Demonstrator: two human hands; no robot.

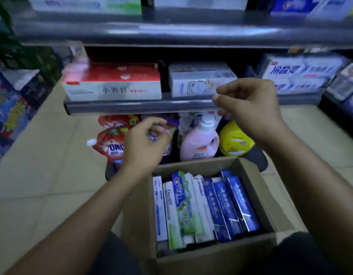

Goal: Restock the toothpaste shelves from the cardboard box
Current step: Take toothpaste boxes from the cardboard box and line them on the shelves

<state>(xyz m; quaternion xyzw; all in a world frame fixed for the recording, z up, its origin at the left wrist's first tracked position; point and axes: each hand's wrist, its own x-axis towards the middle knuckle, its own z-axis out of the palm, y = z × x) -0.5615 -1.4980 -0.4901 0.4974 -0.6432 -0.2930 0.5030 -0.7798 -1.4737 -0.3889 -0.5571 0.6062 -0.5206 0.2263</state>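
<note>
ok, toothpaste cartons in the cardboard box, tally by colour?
Blue cartons: 3
Mostly white cartons: 4
Green Crest carton: 1
Total: 8 in the cardboard box. They are packed tight, and a blue end behind the blue row may be one more.

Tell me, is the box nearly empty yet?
Not nearly. The middle shelf already has red-and-white toothpaste cartons on it. Neither the left hand nor the right hand holds a carton now. The cardboard box is packed with cartons, including a Crest carton, all waiting.
</note>
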